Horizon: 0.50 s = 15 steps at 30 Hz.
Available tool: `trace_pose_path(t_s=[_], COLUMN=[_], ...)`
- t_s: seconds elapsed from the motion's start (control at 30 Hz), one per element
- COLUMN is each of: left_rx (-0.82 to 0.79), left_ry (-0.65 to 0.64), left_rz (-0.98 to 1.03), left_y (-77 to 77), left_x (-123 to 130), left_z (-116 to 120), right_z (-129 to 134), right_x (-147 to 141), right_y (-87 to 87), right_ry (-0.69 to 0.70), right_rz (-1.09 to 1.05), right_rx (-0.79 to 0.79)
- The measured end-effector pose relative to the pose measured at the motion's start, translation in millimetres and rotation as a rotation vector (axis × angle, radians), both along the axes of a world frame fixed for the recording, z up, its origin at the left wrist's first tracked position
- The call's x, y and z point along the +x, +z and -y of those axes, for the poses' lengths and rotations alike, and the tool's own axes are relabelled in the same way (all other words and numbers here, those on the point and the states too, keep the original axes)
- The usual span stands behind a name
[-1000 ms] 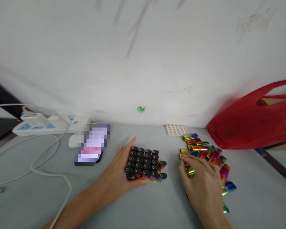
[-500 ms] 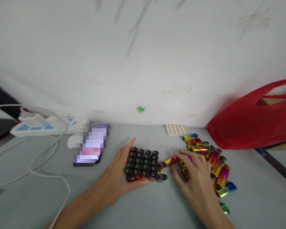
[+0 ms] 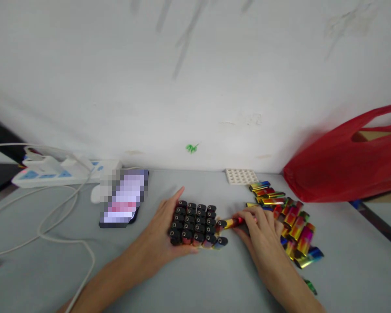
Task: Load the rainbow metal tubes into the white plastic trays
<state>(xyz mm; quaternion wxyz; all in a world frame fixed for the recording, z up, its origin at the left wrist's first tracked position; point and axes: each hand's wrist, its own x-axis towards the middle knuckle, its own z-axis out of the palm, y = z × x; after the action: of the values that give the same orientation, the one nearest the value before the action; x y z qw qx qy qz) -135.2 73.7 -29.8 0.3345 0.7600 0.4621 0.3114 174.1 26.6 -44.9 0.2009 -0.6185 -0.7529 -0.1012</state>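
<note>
My left hand (image 3: 164, 230) is wrapped round the left side of a block of black-topped metallic tubes (image 3: 195, 224), thumb and fingers on opposite sides. The tubes stand in rows, with two more at the block's right edge. My right hand (image 3: 259, 232) is closed, its fingertips pinched on a red and gold tube (image 3: 235, 222) that lies just right of the block. A pile of shiny coloured tubes (image 3: 298, 226) spreads behind and to the right of my right hand, which hides part of it.
A white tray with holes (image 3: 241, 176) lies near the wall. To the left are a phone (image 3: 125, 198), a white power strip (image 3: 65, 174) and loose white cables (image 3: 81, 240). A red bag (image 3: 342, 161) stands at the right, and a green tube (image 3: 310, 287) lies near my right forearm.
My right hand has moved slightly left, its fingers now closed on the red and gold tube. My left hand and the block are almost unchanged.
</note>
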Motion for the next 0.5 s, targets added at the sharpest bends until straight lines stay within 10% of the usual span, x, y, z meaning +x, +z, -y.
trace_pose_path(t_s=[0.23, 0.5], left_rx=[-0.021, -0.014], left_ry=[0.012, 0.013], left_rz=[0.01, 0.018], left_y=[4.4, 3.2], left_x=[0.0, 1.2], left_z=[-1.0, 0.1], right_z=[6.3, 12.0], right_x=[-4.0, 3.5], right_y=[14.1, 30.4], right_ry=[-0.017, -0.35], right_rz=[-0.046, 0.004], right_rx=[-0.018, 0.013])
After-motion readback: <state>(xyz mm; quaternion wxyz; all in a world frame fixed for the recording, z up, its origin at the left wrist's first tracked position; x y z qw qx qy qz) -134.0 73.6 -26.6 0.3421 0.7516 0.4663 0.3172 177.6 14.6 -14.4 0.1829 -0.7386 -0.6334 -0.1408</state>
